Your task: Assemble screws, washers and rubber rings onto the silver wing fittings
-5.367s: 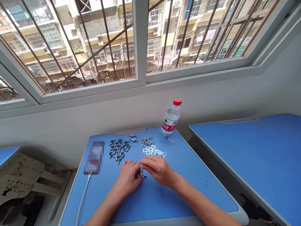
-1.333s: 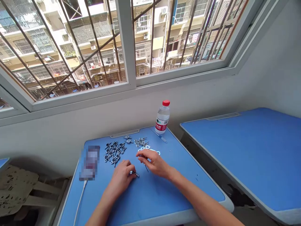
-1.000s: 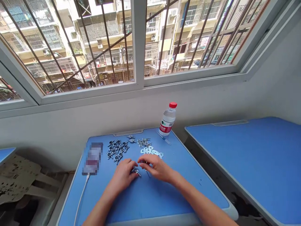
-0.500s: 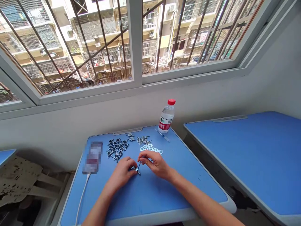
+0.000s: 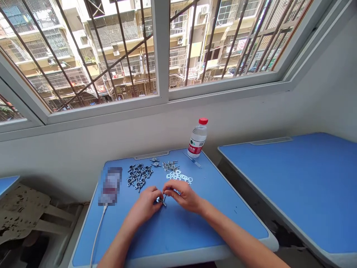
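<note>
My left hand (image 5: pixel 146 204) pinches a small metal fitting (image 5: pixel 161 201) against the blue desk (image 5: pixel 178 230). My right hand (image 5: pixel 182 193) meets it from the right, fingers closed on a thin pin or tool set into the fitting. Behind the hands lie a cluster of dark metal fittings (image 5: pixel 138 175), a small heap of screws (image 5: pixel 169 165) and several flat white gaskets (image 5: pixel 180 176).
A water bottle with a red cap (image 5: pixel 197 138) stands at the desk's back right, a thin clear pen (image 5: pixel 192 160) beside it. A blurred phone (image 5: pixel 110 185) with a white cable (image 5: pixel 96 234) lies at the left. A second blue desk (image 5: pixel 292 178) is to the right.
My right hand took a thin piece from beside the gaskets and brought it to the fitting in my left hand. The view shifted slightly.
</note>
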`<state>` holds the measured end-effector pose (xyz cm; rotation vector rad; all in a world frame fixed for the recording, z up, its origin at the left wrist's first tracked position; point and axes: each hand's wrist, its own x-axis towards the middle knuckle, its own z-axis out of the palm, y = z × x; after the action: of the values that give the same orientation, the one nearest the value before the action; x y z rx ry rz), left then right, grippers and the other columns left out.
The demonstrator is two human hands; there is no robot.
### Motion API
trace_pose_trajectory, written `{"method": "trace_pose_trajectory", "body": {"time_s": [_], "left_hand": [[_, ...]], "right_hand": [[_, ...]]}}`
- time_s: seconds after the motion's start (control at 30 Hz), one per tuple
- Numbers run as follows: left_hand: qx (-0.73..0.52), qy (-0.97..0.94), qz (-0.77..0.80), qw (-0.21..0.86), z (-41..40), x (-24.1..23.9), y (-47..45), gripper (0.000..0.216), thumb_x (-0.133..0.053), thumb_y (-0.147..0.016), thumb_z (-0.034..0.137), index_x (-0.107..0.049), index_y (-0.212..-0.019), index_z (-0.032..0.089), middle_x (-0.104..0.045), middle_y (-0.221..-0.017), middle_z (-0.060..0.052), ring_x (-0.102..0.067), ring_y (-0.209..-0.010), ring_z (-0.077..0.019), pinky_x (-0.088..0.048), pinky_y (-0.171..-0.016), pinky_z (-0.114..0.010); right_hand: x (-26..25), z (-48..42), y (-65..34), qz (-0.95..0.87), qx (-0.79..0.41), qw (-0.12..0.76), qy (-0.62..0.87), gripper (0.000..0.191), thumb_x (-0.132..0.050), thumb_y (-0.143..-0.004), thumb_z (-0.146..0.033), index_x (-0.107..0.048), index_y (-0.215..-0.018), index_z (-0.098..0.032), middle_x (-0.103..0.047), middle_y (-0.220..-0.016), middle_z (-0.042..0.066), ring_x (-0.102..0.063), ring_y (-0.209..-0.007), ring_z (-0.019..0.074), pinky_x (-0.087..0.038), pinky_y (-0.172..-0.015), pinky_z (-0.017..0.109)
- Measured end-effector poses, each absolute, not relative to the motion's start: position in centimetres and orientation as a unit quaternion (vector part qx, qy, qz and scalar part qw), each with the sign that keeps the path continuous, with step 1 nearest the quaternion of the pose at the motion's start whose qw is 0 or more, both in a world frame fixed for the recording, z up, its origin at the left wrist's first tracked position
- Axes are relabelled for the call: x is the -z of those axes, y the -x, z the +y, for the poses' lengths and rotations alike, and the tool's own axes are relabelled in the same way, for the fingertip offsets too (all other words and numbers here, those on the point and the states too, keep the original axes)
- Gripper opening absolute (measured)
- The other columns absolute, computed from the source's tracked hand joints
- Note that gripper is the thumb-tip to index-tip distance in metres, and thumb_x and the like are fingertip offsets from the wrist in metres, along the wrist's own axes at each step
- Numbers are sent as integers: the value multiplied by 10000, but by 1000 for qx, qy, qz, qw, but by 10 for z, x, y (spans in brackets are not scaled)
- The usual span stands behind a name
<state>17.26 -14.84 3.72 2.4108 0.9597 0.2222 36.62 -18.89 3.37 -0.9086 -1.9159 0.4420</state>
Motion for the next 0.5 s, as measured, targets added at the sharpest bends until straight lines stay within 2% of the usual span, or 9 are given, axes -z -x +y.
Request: {"method": "trace_pose_trajectory", "body": {"time_s": [0.23, 0.5], "left_hand": [[-63, -894, 372, 240, -150, -37, -174, 144, -561, -878, 139, -670, -937, 212, -620, -929, -41, -565, -920, -214, -408, -788, -290], [-76, -880, 387, 263, -151, -34, -175, 118, -596, -871, 110, -669, -899, 199, -633, -944, -40, -589, -921, -204, -414, -785, -275]], "right_hand": [[-30, -190, -362, -812, -167, 434, 354, 288, -406, -1027, -318, -631, -894, -197, -676, -733, 47, -600, -659, 157, -484, -629, 265], [-30, -189, -365, -779, -163, 463, 390, 245, -430, -1019, -292, -618, -885, -209, -683, -761, 46, -612, -676, 162, -483, -647, 272]]}}
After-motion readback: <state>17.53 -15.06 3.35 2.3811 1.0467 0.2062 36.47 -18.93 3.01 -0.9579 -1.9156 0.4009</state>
